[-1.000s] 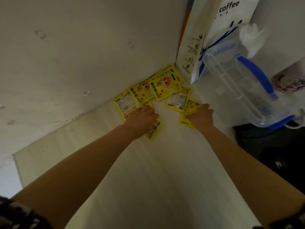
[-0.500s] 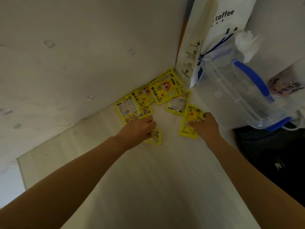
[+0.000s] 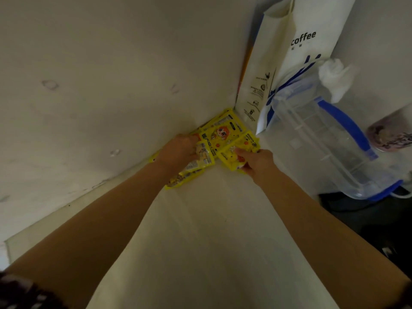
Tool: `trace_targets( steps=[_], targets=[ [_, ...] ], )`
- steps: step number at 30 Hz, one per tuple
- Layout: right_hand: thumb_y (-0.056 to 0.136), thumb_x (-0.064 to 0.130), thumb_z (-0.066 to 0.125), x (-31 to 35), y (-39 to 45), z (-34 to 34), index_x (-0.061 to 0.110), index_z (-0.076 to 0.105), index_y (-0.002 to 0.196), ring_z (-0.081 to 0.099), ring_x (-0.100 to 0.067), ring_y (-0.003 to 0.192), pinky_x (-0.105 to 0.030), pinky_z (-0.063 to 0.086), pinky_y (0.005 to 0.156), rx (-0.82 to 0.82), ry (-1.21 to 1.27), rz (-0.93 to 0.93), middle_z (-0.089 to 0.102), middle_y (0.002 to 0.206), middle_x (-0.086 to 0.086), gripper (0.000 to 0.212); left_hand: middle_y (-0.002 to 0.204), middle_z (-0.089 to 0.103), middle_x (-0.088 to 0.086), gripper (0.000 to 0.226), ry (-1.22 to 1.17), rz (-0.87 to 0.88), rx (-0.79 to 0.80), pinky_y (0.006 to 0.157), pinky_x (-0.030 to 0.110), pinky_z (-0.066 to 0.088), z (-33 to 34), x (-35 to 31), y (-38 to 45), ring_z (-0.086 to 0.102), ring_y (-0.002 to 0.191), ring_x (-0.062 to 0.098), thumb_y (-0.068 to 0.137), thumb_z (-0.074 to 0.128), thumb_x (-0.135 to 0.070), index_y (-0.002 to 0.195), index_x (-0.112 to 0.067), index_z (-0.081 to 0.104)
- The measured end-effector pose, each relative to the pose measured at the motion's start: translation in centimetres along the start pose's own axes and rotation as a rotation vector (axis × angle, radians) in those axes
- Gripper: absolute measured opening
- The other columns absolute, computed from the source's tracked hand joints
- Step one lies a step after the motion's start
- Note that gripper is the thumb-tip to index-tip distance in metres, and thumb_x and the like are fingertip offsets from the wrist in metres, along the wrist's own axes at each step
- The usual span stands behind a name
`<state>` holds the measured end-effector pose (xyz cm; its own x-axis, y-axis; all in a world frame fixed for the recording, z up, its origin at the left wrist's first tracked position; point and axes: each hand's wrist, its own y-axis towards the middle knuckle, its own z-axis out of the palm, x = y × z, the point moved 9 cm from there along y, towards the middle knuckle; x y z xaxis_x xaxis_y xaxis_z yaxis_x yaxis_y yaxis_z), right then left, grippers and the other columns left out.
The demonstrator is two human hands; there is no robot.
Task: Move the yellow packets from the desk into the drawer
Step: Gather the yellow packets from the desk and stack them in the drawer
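Two bare forearms reach out across the pale wooden desk top (image 3: pixel 200 253) toward its far corner, and that is where all the action sits. The left hand (image 3: pixel 178 152) has its fingers curled over a clump of flat, glossy yellow packets (image 3: pixel 223 132) with cartoon print, gripping a few of them bunched and overlapping, with more trailing out beneath the wrist; it looks like a gathering grip, raking loose packets into one stack rather than picking them one by one. The right hand (image 3: pixel 256 162) pinches another packet or two at their near edge, fingers folded round the foil, apparently drawing them in toward the left hand's bundle so both lots can go together. Just past the fingers the remaining packets lie fanned flat on the desk, tucked hard into the corner where the off-white wall (image 3: pixel 111 85) meets the surface. So every packet is on the desk or in a hand; no drawer is in view at all. Beside the pile stands a tall white paper bag printed "coffee" (image 3: pixel 296 45), leaning against the corner, and right of it a clear plastic storage box with blue handle and clips (image 3: pixel 330 141), tilted, with crumpled white tissue (image 3: pixel 334 76) on top.
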<state>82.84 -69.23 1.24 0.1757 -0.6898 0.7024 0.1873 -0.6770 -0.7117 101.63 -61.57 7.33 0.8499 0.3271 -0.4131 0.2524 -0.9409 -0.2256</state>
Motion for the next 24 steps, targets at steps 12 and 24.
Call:
trace_targets(
  steps=[12, 24],
  targets=[
    [0.078, -0.010, 0.065, 0.3, 2.7, 2.7, 0.006, 0.056, 0.070, 0.060, -0.028, 0.073, -0.059, 0.048, 0.094, 0.000, 0.101, 0.056, 0.062, 0.072, -0.015, 0.021, 0.137, 0.050, 0.010, 0.058, 0.077, -0.103, 0.003, 0.104, 0.044, 0.038, 2.5, 2.0, 2.4, 0.042, 0.128, 0.032, 0.085, 0.066, -0.031, 0.135, -0.009, 0.045],
    [0.078, 0.001, 0.070, 0.9, 2.4, 4.4, 0.007, 0.055, 0.078, 0.067, -0.034, 0.090, -0.052, 0.055, 0.086, -0.037, -0.008, 0.060, 0.065, 0.098, -0.024, 0.016, 0.134, 0.047, 0.003, 0.065, 0.156, -0.136, -0.055, 0.100, 0.039, 0.032, 2.2, 2.5, -0.8, 0.038, 0.124, 0.029, 0.079, 0.070, -0.038, 0.138, -0.024, 0.046]
  ],
)
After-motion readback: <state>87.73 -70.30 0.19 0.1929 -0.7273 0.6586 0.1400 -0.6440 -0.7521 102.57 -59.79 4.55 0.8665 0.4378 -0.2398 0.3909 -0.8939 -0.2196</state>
